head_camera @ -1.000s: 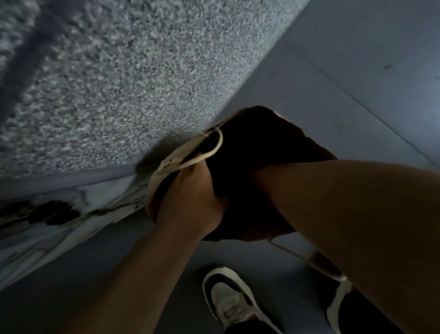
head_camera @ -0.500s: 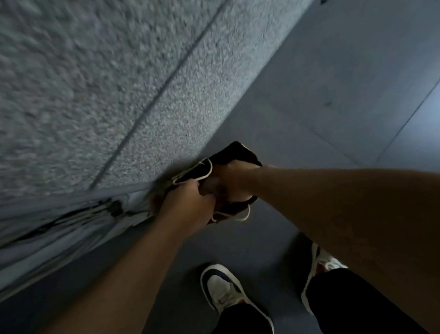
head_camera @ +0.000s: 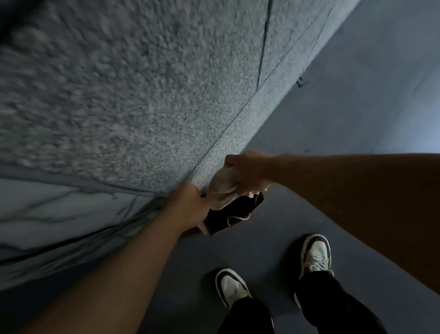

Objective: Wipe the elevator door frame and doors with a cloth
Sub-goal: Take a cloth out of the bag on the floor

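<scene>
Dimly, both hands — left (head_camera: 188, 209), right (head_camera: 248, 171) — grip the cloth (head_camera: 230, 206) by the blurred speckled wall (head_camera: 127, 95).

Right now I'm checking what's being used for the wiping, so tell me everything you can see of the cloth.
The cloth is soft fabric, bunched between both hands near the base of the speckled stone wall. Its upper part looks pale cream, the lower part dark brown with a light edging. The right hand grips the pale bunch from above; the left hand holds the dark end. It hangs above the floor, crumpled.
</scene>
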`<control>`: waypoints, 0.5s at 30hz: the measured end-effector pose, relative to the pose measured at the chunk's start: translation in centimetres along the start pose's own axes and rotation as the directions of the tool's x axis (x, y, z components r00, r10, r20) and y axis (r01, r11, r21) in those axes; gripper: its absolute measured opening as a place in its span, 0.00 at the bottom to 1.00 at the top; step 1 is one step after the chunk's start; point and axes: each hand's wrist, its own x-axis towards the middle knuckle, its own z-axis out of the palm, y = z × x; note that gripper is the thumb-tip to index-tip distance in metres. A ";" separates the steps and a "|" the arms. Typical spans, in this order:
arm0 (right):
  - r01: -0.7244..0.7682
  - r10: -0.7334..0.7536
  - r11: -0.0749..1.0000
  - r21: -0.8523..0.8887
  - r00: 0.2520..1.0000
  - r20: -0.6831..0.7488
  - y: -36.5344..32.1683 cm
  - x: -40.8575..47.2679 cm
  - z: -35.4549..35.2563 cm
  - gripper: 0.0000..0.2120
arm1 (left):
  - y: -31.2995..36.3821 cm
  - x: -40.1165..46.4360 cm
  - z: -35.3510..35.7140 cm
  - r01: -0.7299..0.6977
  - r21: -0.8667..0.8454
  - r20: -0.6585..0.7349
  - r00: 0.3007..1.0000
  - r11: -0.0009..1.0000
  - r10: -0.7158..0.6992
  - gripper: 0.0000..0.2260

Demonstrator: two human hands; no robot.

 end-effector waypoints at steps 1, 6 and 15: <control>-0.001 0.001 1.000 0.002 1.000 -0.001 -1.0 -1.6 -1.3 0.21 | 0.4 -1.3 -1.0 -0.009 0.016 -0.031 0.999 1.000 0.009 0.09; 0.030 -0.033 0.998 -0.060 0.998 -0.061 -4.7 -8.7 -7.2 0.23 | 3.3 -5.8 -5.7 -0.058 0.101 -0.131 0.989 0.993 0.071 0.08; 0.174 -0.156 0.982 0.075 0.967 -0.202 -14.3 -20.4 -19.2 0.23 | 9.6 -16.0 -14.9 -0.291 0.028 -0.162 0.943 0.956 0.292 0.14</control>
